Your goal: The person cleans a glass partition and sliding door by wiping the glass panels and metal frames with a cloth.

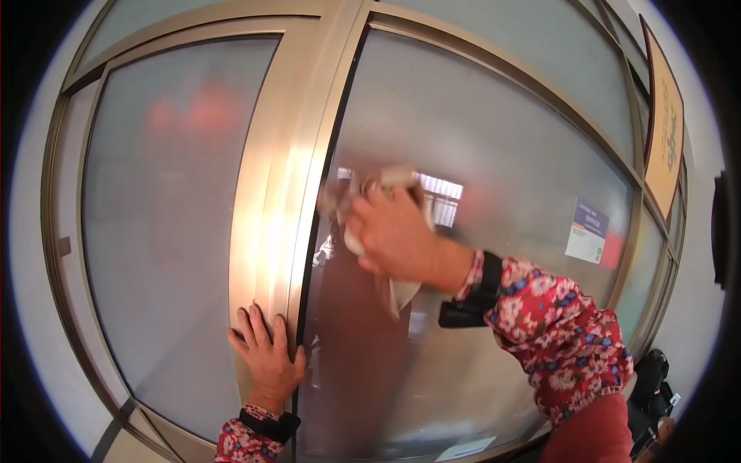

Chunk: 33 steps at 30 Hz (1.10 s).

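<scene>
My right hand [397,231] is closed round a crumpled, pale cloth [403,297] and presses it against the frosted glass pane [494,332], near the pane's left edge. A corner of the cloth hangs below my fingers, and part of it is blurred. Lower left, my left hand [266,351] rests flat with fingers spread on the shiny gold-coloured metal door frame [270,193]. It holds nothing. Both forearms wear red floral sleeves and black wrist straps.
Another frosted pane [170,231] fills the left side. A blue and white notice [587,230] is stuck on the right pane. A framed yellow sign [662,131] hangs at the far right wall. Black items [650,393] lie at the lower right.
</scene>
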Each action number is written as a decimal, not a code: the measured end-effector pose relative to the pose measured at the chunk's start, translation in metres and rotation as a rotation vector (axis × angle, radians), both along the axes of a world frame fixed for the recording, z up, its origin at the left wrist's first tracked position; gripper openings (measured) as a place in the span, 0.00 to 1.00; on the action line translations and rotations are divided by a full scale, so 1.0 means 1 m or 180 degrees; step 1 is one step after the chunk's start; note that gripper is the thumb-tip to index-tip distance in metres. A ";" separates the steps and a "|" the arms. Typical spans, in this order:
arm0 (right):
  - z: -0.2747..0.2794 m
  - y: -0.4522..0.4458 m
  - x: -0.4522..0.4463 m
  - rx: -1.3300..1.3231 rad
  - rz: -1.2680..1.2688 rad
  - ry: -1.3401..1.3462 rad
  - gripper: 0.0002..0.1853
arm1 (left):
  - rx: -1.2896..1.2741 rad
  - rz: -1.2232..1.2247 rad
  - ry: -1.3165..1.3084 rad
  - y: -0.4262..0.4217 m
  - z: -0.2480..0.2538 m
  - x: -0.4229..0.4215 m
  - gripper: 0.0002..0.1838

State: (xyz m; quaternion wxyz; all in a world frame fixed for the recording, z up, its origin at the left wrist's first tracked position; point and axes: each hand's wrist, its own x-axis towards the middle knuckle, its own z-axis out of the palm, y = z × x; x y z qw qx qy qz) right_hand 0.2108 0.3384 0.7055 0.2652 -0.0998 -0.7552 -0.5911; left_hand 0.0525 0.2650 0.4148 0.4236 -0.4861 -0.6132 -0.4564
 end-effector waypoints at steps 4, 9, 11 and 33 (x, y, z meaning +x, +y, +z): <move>0.119 0.029 -0.005 -0.0461 0.0066 0.1298 0.22 | 0.0075 -0.0079 0.0016 0.002 -0.001 -0.001 0.44; 0.129 0.009 0.003 -0.1338 -0.0524 0.0866 0.25 | 0.0127 -0.0166 -0.0086 0.000 0.001 -0.001 0.42; 0.047 0.000 0.012 -0.0636 -0.0395 0.0242 0.25 | 0.0117 -0.0116 -0.0006 -0.001 0.001 -0.001 0.43; 0.179 0.022 -0.010 0.0033 0.0054 0.2066 0.23 | -0.0087 -0.0134 -0.0207 0.000 0.002 0.000 0.37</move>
